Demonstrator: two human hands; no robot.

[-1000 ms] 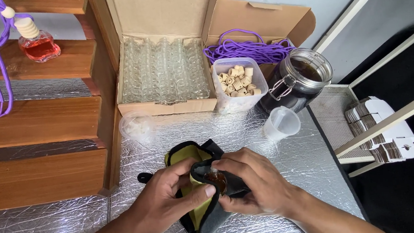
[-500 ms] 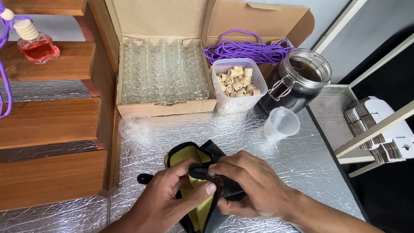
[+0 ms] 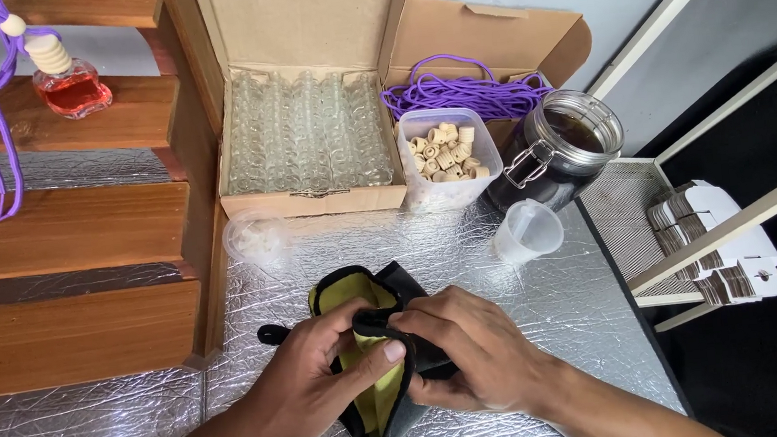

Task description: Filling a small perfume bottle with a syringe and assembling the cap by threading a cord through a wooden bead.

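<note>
1. The desk (image 3: 545, 298) is covered in crinkly silver foil-like sheeting, with wooden stepped shelves (image 3: 61, 228) off to the left of the hands. Looks like a little home craft setup.

2. Both hands are on a small black pouch with yellow lining (image 3: 368, 361), lying on the desk right under them. The left hand (image 3: 314, 384) pinches the pouch's rim, thumb inside against the lining, probably to keep the mouth open. The right hand (image 3: 475, 351) has its fingers curled together over the pouch's right side, gripping the dark fabric. Can't tell if anything small is tucked under those fingers.

3. Just past the hands sits an open cardboard box (image 3: 306, 132) packed with rows of tiny clear glass bottles, lid propped up so they're easy to grab.

4. Beyond the right hand: a clear tub of little wooden caps (image 3: 446, 152), a bundle of purple cord (image 3: 462, 95), a clip-top glass jar of dark liquid (image 3: 569, 142) and a small clear plastic cup (image 3: 527, 232). All kept within arm's reach.

5. Far up-left of the left hand, a finished-looking small bottle of red liquid (image 3: 70, 85) with a wooden cap stands on the top shelf, purple cord draped down.
</note>
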